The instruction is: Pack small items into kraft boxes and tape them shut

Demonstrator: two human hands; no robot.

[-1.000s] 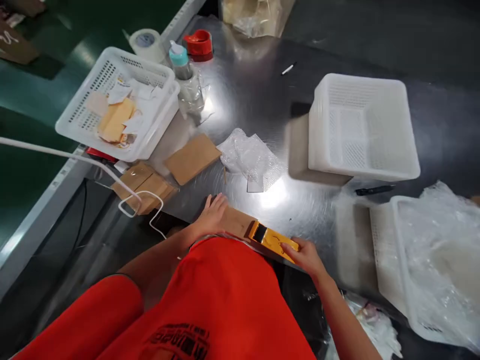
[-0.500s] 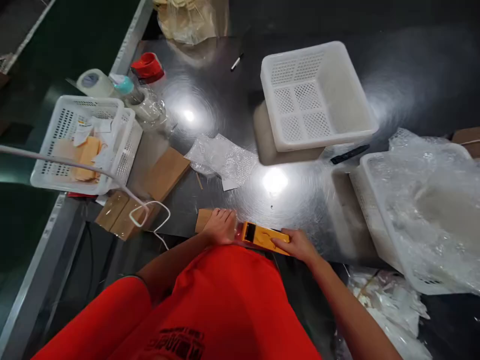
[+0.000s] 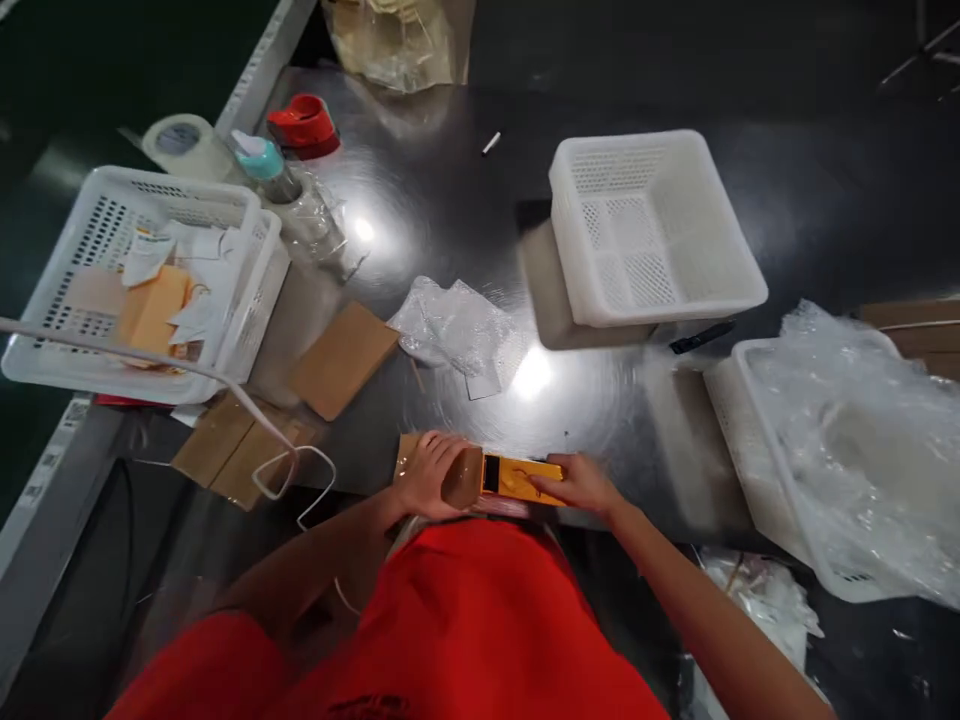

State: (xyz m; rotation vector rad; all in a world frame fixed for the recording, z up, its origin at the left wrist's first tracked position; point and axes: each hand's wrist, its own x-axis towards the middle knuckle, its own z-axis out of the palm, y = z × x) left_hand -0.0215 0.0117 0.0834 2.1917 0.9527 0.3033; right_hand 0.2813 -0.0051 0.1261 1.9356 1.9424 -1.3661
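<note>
My left hand (image 3: 433, 474) is wrapped over a small brown cardboard box (image 3: 463, 480) at the table's near edge. The box's right end faces a flat orange-yellow box (image 3: 519, 478) with a black patch on its left end. My right hand (image 3: 585, 484) grips the right end of that yellow box, thumb on top. Its left end meets the cardboard; I cannot tell whether any of it is inside. Ahead of the hands lies crumpled bubble wrap (image 3: 457, 325), with a brown cardboard piece (image 3: 346, 360) left of it.
A white basket (image 3: 139, 388) of papers stands left, near a white cord (image 3: 330, 475), tape roll (image 3: 180, 145), spray bottle (image 3: 274, 170) and red tape dispenser (image 3: 304, 125). Another white basket (image 3: 652, 318) is at back right. Plastic wrap (image 3: 847, 450) fills a bin at right.
The yellow box has shifted slightly left against the cardboard box, whose brown end now shows beside my left hand. My view has moved a little, so the surroundings appear shifted.
</note>
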